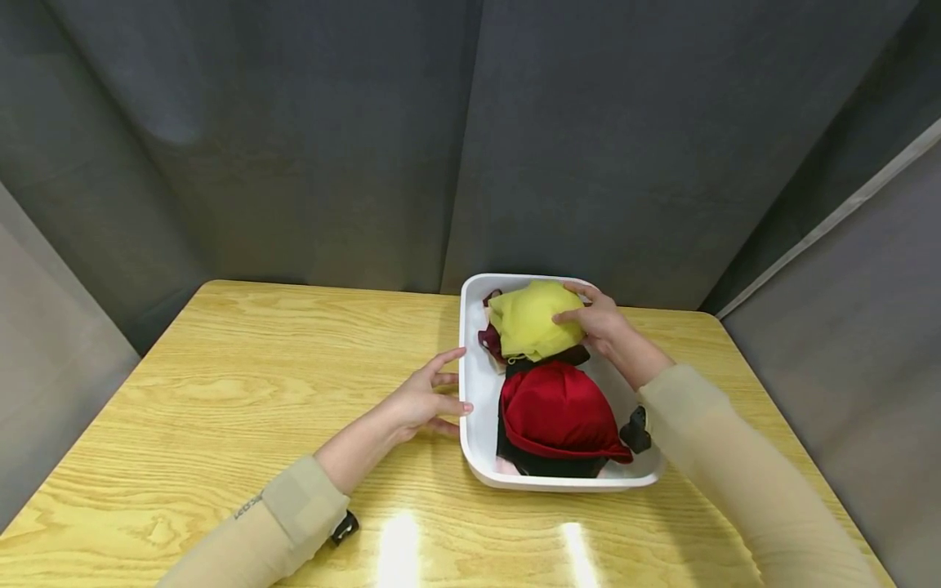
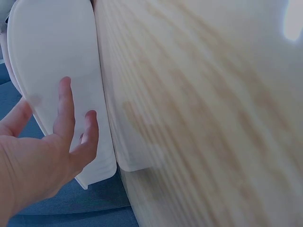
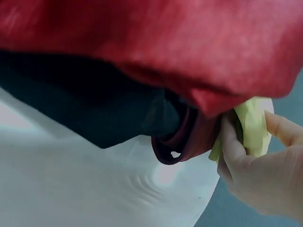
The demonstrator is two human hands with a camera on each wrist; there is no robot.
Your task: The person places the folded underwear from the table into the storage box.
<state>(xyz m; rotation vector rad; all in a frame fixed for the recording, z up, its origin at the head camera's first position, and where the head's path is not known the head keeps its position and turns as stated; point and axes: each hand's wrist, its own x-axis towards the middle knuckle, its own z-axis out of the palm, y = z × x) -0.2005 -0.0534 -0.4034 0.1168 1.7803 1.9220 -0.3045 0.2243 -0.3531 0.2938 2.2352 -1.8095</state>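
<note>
My right hand (image 1: 603, 321) reaches into the white plastic bin (image 1: 481, 482) and pinches a bunched yellow cloth (image 1: 535, 320) at its right side. In the right wrist view, thumb and fingers lie on either side of the yellow cloth (image 3: 255, 124). In front of it in the bin sits a rounded red fabric item (image 1: 560, 412), over black fabric (image 1: 566, 465). Maroon fabric (image 1: 491, 339) shows at the bin's left, partly under the yellow cloth. My left hand (image 1: 421, 402) spreads its fingers at the bin's left wall, thumb and fingertips right at the rim.
The bin stands on a wood-grain table (image 1: 257, 392), right of its middle, close to the back edge. A dark grey curtain (image 1: 331, 147) hangs behind the table, with grey panels at both sides.
</note>
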